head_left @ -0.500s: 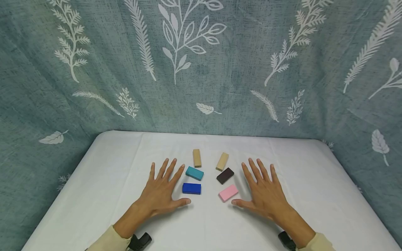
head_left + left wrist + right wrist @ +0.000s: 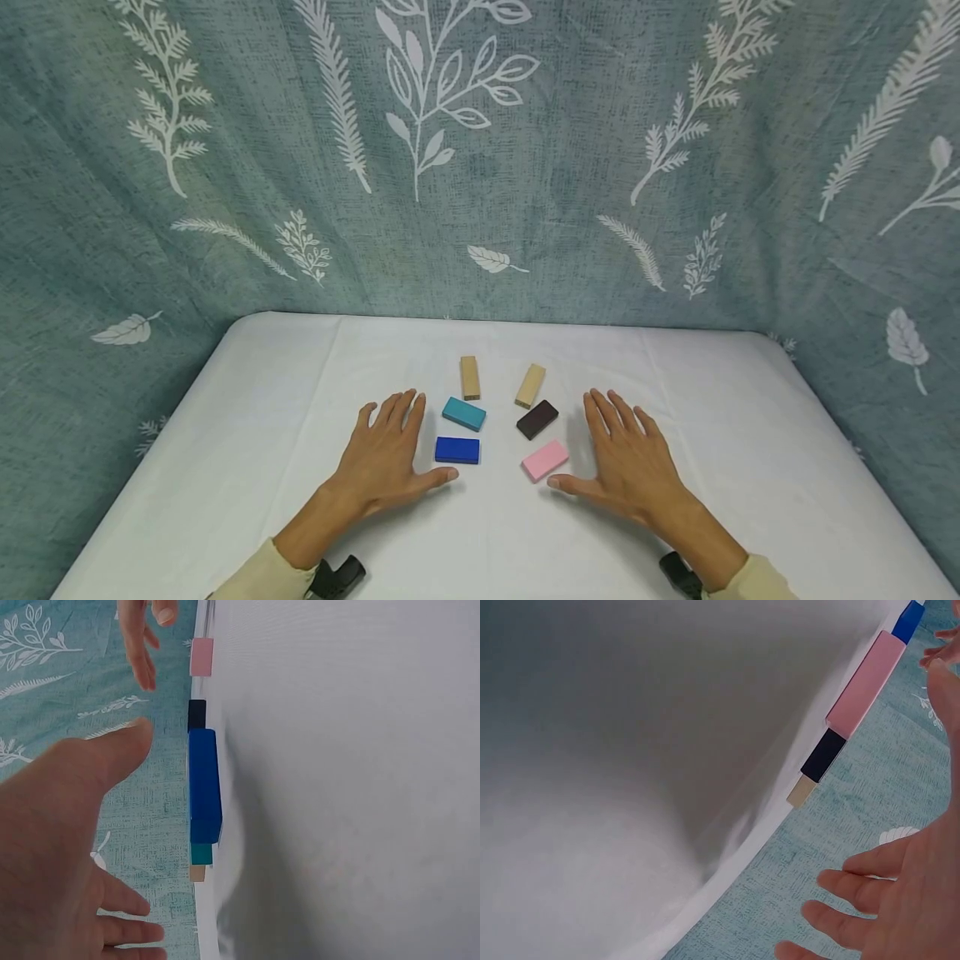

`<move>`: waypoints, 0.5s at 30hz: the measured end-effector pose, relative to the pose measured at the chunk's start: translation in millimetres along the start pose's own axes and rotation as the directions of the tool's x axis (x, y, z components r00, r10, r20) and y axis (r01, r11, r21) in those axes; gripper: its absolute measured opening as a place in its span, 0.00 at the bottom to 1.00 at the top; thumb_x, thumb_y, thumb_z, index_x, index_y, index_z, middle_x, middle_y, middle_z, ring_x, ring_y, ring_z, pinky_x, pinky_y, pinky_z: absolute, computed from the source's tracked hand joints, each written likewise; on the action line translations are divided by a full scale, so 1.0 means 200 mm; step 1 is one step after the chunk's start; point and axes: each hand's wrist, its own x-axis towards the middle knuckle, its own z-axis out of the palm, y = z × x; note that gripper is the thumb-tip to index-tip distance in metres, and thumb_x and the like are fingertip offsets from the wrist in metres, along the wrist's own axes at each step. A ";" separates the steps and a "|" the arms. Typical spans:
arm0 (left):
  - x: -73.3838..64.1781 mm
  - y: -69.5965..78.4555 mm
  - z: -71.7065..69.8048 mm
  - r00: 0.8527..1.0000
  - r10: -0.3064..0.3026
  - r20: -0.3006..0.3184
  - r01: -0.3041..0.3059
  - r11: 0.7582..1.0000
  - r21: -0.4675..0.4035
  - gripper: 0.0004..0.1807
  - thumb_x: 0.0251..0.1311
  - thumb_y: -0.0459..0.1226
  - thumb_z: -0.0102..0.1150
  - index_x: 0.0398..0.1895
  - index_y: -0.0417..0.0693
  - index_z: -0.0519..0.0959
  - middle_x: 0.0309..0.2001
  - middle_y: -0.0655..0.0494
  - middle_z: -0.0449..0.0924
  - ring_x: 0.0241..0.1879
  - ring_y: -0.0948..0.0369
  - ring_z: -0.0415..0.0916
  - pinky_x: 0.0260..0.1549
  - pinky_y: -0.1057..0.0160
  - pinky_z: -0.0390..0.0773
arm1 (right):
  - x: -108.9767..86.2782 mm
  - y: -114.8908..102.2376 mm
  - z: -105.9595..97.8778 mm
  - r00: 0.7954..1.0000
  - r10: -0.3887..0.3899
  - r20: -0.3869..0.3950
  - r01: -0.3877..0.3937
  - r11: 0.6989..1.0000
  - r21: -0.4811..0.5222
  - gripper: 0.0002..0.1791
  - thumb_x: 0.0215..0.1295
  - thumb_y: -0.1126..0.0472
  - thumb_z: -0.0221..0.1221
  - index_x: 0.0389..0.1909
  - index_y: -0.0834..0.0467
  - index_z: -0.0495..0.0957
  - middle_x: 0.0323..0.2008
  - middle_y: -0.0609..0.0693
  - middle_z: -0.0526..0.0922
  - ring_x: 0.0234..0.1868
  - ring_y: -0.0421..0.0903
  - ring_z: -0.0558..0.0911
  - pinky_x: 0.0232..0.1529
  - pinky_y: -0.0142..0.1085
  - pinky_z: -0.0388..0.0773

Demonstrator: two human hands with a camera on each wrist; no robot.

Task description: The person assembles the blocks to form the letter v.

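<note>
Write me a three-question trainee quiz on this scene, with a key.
1. Count: how many blocks lie on the white surface?
2. True or false: the dark block lies between the pink block and a tan block.
3. Complete: in the head view, the block nearest the thumb of the left hand is the ____ one.

Key:
1. Six.
2. True.
3. Blue: the blue block.

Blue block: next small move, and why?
I'd probably ease the left grip down and inward toward the blue block. That grip holds nothing and hovers above the table, its thumb lies close to the block's near side in the head view, and a narrow gap separates the block from the teal one.
</note>
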 end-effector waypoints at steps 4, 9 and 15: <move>0.00 0.01 0.00 1.000 -0.010 0.002 0.010 1.000 -0.004 0.61 0.40 0.79 0.34 0.66 0.40 0.61 0.62 0.46 0.64 0.61 0.52 0.59 0.54 0.45 0.57 | 0.00 -0.01 0.00 0.999 0.023 0.023 -0.023 1.000 0.010 0.66 0.37 0.15 0.42 0.67 0.64 0.57 0.65 0.58 0.63 0.66 0.56 0.59 0.58 0.53 0.57; 0.01 0.02 0.00 1.000 -0.023 0.003 0.023 1.000 -0.005 0.60 0.40 0.79 0.33 0.65 0.41 0.62 0.60 0.48 0.66 0.59 0.53 0.61 0.52 0.47 0.58 | 0.00 -0.02 0.00 0.998 0.041 0.040 -0.042 0.999 0.016 0.66 0.37 0.14 0.42 0.66 0.63 0.58 0.64 0.57 0.64 0.65 0.55 0.60 0.55 0.53 0.60; 0.02 0.03 0.01 0.999 -0.035 0.006 0.035 0.999 -0.011 0.59 0.39 0.79 0.33 0.63 0.42 0.64 0.57 0.48 0.67 0.57 0.53 0.63 0.50 0.48 0.60 | 0.01 -0.03 0.00 0.997 0.054 0.053 -0.056 0.998 0.033 0.66 0.36 0.14 0.42 0.66 0.63 0.59 0.62 0.57 0.65 0.62 0.55 0.63 0.52 0.53 0.64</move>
